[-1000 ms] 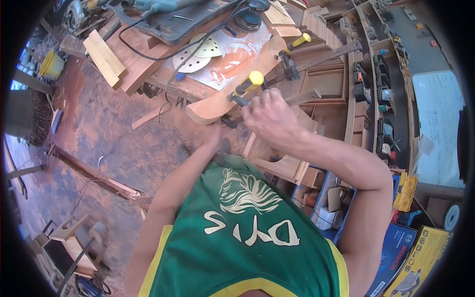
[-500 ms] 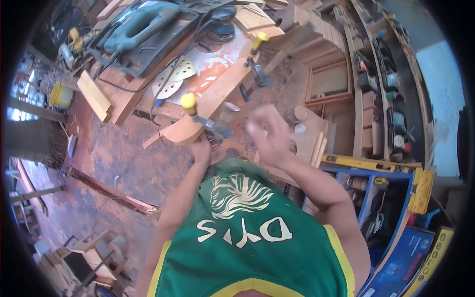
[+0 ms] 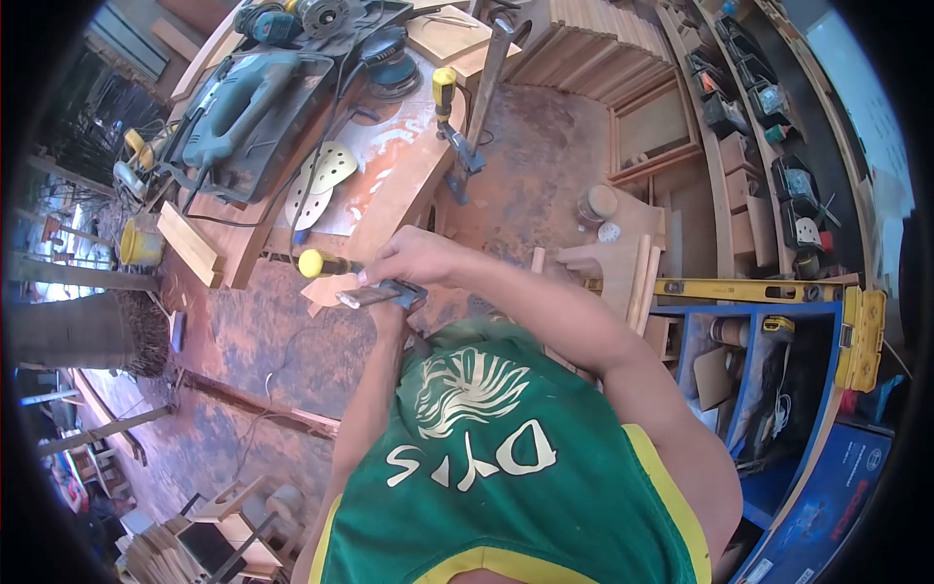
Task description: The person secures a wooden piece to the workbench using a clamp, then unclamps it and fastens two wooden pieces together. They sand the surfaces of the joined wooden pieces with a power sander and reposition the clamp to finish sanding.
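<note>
My right hand [image 3: 413,256] reaches across from the right, its fingers closed round the clamp with the yellow-and-black handle [image 3: 329,264]. The clamp's metal end [image 3: 362,295] points left below those fingers. Close beneath is my left hand [image 3: 391,313], mostly hidden by the clamp, so its fingers cannot be made out. A curved wooden piece [image 3: 321,290] shows under the handle. Farther along the board's edge [image 3: 397,200], a second yellow-handled clamp [image 3: 448,122] stands upright.
On the bench lie perforated sanding discs [image 3: 329,167], a teal power tool [image 3: 233,107] in its case, a round sander [image 3: 391,63] and cables. A stool-like wooden piece [image 3: 623,268], a blue cabinet [image 3: 817,389] and tool shelves [image 3: 749,127] stand to the right.
My right hand has moved left onto the near clamp. Its yellow handle has tipped from upright to sideways, pointing left. The whole view has shifted somewhat.
</note>
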Motion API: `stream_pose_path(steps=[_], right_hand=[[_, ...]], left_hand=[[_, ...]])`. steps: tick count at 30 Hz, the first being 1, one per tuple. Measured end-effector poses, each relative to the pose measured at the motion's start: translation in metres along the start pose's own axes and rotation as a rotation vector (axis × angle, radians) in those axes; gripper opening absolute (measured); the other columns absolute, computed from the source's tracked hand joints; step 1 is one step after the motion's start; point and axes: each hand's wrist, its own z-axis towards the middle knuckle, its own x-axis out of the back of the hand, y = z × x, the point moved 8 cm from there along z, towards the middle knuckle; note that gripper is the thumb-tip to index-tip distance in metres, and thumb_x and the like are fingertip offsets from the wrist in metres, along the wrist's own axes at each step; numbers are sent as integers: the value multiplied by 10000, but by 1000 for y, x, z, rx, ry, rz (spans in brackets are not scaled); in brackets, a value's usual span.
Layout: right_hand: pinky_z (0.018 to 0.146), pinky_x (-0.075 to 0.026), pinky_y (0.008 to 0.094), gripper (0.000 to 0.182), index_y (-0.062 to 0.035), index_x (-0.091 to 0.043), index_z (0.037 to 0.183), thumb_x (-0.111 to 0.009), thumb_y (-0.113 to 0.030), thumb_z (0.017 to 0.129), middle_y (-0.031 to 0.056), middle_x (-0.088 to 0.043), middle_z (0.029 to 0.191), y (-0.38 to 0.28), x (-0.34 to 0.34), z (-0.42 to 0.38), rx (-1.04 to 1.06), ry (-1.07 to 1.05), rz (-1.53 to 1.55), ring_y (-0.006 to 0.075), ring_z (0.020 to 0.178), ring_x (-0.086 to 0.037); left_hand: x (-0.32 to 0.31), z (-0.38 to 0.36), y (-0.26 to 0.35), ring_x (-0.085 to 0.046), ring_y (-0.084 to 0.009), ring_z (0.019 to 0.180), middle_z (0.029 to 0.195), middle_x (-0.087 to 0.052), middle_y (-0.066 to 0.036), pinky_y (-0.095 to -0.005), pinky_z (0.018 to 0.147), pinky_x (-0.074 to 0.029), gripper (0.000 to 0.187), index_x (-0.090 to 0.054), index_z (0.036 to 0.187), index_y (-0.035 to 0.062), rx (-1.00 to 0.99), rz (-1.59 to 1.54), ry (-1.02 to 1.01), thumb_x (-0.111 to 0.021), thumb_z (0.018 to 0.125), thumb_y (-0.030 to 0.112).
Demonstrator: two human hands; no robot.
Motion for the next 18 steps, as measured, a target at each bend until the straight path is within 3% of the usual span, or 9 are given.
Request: stream_pose_path(steps=[6, 9, 12, 15, 18], right_hand=[[592, -445, 339, 462, 66, -723, 767, -780, -366, 922, 38, -608, 664, -10, 5, 2, 45, 89, -130, 94, 670, -513], [581, -441, 322, 413, 56, -736, 800, -774, -334, 931, 30, -625, 685, -13, 0, -1, 36, 37, -153, 92, 659, -519], [588, -451, 324, 419, 25, -738, 785, -802, -371, 908, 23, -651, 716, 1, -5, 4, 8, 18, 6, 96, 669, -561], [588, -443, 299, 367, -3, -752, 838, -801, -357, 921, -4, -636, 723, 8, -7, 3, -125, -6, 80, 80, 675, -553], [582, -433, 279, 364, -24, -744, 880, -803, -380, 926, -17, -619, 731, 13, -3, 10, -122, -28, 62, 69, 669, -544]], left_hand=[[-8, -9, 10, -723, -266, 1018, 1207, -624, -105, -428, 805, -685, 325, -514, 1337, 58, 71, 5, -12, -623, 1037, 124], [-8, -15, 28, -746, -242, 1001, 1231, -684, -139, -373, 790, -693, 312, -603, 1316, -21, -43, -8, 15, -565, 1091, 193], [-7, -20, 27, -735, -271, 1076, 1275, -677, -182, -374, 881, -673, 329, -579, 1361, -74, -28, 11, -23, -525, 1101, 121], [-19, -41, 50, -726, -280, 1114, 1302, -671, -197, -380, 940, -649, 351, -556, 1407, -78, -2, -163, -39, -522, 1096, 82], [-13, -32, 30, -684, -329, 1197, 1351, -641, -195, -465, 1041, -588, 461, -511, 1459, -67, 34, -351, -182, -564, 1028, 85]])
